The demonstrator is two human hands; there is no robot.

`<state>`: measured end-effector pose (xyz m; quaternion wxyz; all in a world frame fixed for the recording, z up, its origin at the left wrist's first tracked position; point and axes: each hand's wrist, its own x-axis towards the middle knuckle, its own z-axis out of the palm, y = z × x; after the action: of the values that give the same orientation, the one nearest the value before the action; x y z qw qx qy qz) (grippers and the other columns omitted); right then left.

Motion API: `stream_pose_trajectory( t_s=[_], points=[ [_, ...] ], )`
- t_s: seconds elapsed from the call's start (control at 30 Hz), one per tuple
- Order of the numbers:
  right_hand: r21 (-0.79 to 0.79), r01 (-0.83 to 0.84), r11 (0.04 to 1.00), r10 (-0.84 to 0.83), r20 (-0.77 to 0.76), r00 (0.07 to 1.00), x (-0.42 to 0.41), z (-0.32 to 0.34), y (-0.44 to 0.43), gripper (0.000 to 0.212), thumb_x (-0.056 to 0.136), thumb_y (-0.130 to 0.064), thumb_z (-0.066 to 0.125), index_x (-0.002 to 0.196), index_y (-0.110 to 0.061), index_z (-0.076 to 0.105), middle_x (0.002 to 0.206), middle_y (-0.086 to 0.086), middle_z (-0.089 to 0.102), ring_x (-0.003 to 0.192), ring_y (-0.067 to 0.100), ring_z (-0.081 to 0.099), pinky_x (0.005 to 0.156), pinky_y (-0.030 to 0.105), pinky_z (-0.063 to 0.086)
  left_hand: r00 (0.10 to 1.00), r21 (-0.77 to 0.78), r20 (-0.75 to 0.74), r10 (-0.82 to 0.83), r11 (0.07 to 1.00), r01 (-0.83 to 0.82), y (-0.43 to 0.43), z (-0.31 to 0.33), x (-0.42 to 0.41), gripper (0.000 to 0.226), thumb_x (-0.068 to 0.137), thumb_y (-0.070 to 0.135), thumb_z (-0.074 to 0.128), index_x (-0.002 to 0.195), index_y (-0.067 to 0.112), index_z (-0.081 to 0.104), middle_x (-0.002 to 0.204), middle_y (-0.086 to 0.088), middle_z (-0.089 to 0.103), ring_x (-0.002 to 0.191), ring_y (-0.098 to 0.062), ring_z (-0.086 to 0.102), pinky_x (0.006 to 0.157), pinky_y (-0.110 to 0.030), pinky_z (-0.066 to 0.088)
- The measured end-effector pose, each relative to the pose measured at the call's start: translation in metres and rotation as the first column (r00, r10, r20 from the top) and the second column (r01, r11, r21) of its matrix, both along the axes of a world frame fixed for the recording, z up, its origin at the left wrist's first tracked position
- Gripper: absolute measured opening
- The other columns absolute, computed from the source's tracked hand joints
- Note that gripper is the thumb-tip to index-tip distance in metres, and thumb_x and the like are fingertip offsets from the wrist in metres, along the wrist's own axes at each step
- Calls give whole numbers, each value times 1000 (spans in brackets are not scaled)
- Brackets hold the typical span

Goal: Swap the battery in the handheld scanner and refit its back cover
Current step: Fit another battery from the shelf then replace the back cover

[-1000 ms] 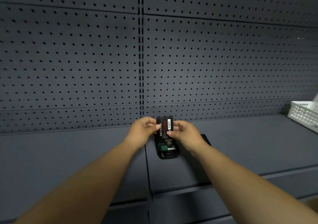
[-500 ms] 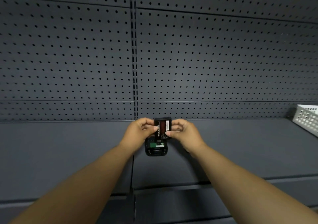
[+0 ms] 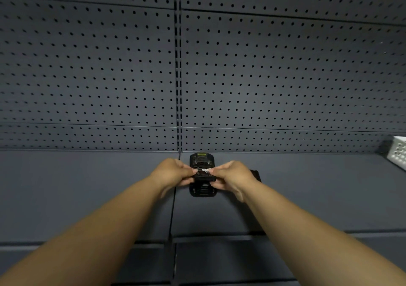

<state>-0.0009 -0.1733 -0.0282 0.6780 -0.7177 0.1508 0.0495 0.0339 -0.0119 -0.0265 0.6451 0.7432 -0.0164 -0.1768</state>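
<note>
The black handheld scanner (image 3: 202,160) lies face down on the dark shelf (image 3: 307,193), its back open. A black battery (image 3: 203,173) with a red and white label sits low over the scanner's open bay. My left hand (image 3: 173,171) pinches its left edge and my right hand (image 3: 230,175) pinches its right edge. A flat black piece, probably the back cover (image 3: 256,174), lies just right of the scanner, mostly hidden behind my right hand.
A dark perforated back panel (image 3: 263,77) rises behind the shelf. A white perforated basket (image 3: 397,152) stands at the far right edge. A seam between shelf sections (image 3: 174,197) runs under my left wrist.
The battery was held upright above the scanner; it now lies tilted down flat over the open bay, with both hands lowered onto it. The scanner's top end has come into view.
</note>
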Motion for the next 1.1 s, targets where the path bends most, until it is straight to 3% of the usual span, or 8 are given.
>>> stream_pose_trajectory(
  t_s=[0.1, 0.2, 0.33, 0.4, 0.57, 0.77, 0.93, 1.1],
  points=[
    [33, -18, 999, 18, 0, 1000, 1, 1, 0, 13, 84, -10, 66, 73, -5, 61, 76, 10, 65, 66, 14, 64, 55, 15, 55, 999, -11, 12, -33, 999, 33, 1, 1, 2, 21, 84, 8, 62, 98, -8, 62, 77, -11, 64, 56, -5, 64, 59, -9, 54],
    [41, -75, 996, 74, 18, 997, 1, 3, -2, 9, 79, -5, 70, 82, 3, 67, 86, 13, 68, 81, 19, 66, 73, 19, 55, 997, -3, 22, -68, 998, 68, 3, 2, 3, 26, 85, 12, 62, 101, -8, 63, 79, -9, 66, 57, -3, 65, 60, -8, 53],
    [-18, -76, 997, 76, 34, 996, 4, 6, -3, 38, 76, 2, 71, 110, 15, 60, 99, 22, 66, 80, 20, 66, 78, 20, 55, 988, 56, 67, -138, 989, 134, 4, 5, 2, 19, 84, 18, 64, 94, 3, 68, 82, -6, 68, 72, -8, 63, 61, -8, 52],
    [-63, -68, 996, 71, 37, 997, 7, 5, -2, 43, 75, 1, 72, 114, 13, 58, 106, 25, 66, 80, 19, 67, 75, 19, 56, 972, 146, 122, -203, 972, 184, 5, 5, 1, 19, 82, 20, 65, 96, 7, 69, 92, -5, 70, 84, -13, 64, 71, -12, 50],
    [-281, -73, 957, 88, 43, 995, 12, -3, -1, 51, 73, -10, 77, 118, 6, 60, 116, 22, 67, 104, 29, 66, 101, 38, 49, 897, 498, 324, -301, 860, 108, 7, 0, 6, 39, 83, 26, 65, 118, 9, 61, 118, -4, 64, 107, -14, 58, 90, -20, 38],
    [-535, -81, 841, 140, 69, 988, 12, -7, -2, 47, 73, -25, 77, 116, -6, 66, 113, 10, 71, 102, 21, 65, 91, 29, 49, 833, 672, 380, -401, 739, 49, 5, -10, 7, 44, 87, 34, 58, 125, 14, 50, 131, -6, 55, 118, -19, 51, 89, -20, 36],
    [-761, -103, 641, 252, 82, 964, 7, -4, -4, 51, 72, -34, 76, 117, -13, 65, 116, 6, 69, 104, 18, 64, 89, 27, 47, 782, 772, 368, -503, 634, 45, 7, -10, 8, 43, 86, 36, 58, 123, 18, 48, 126, -8, 59, 113, -23, 55, 91, -29, 42],
    [-814, -105, 572, 316, 100, 943, 4, -5, -6, 39, 71, -34, 77, 103, -14, 67, 104, 3, 69, 94, 18, 63, 76, 25, 47, 720, 821, 344, -602, 565, 80, 9, -6, 9, 33, 89, 33, 54, 119, 22, 50, 119, -10, 63, 106, -24, 58, 88, -32, 45]
  ],
)
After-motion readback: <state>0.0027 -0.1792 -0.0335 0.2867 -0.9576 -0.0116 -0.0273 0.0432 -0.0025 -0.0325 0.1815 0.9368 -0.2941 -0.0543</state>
